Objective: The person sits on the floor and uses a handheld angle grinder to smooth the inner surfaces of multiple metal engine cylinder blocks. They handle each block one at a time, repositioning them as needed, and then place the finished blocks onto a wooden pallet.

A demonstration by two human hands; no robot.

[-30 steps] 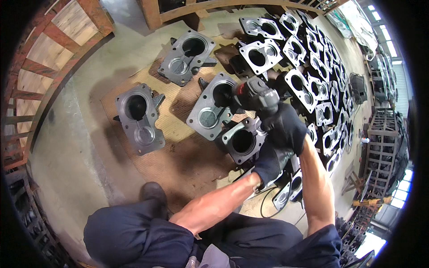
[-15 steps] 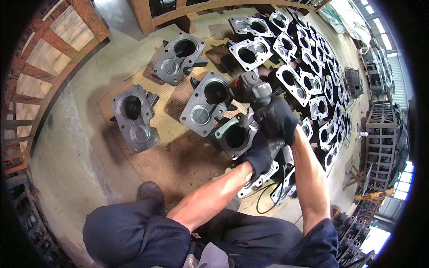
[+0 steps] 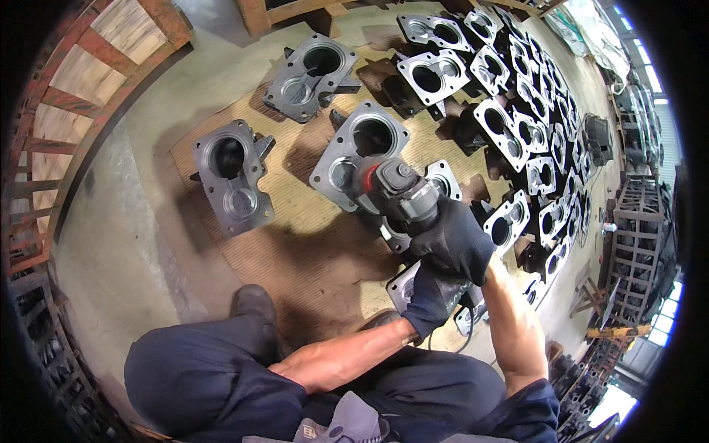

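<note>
Both hands wear black gloves and hold a grey power grinder (image 3: pixel 395 190) over a metal casting. My right hand (image 3: pixel 456 240) wraps the tool's body from above. My left hand (image 3: pixel 432 295) grips its rear end just below. The tool's head, with a red patch, sits on the flat face of a grey casting (image 3: pixel 360 151) that has a big round bore. Another casting (image 3: pixel 436 184) lies partly hidden under the tool and my hands.
Grey castings (image 3: pixel 230 176) (image 3: pixel 308 74) lie apart on a plywood sheet (image 3: pixel 295 221) on the concrete floor. Several more castings (image 3: pixel 517 125) are packed in rows at the right. A wooden pallet (image 3: pixel 81 81) stands at the left. My dark shoe (image 3: pixel 255 304) rests on the sheet.
The view has shifted, so the castings sit lower and larger in the picture. Both hands keep their hold on the grinder, whose head stays by the same casting's bore.
</note>
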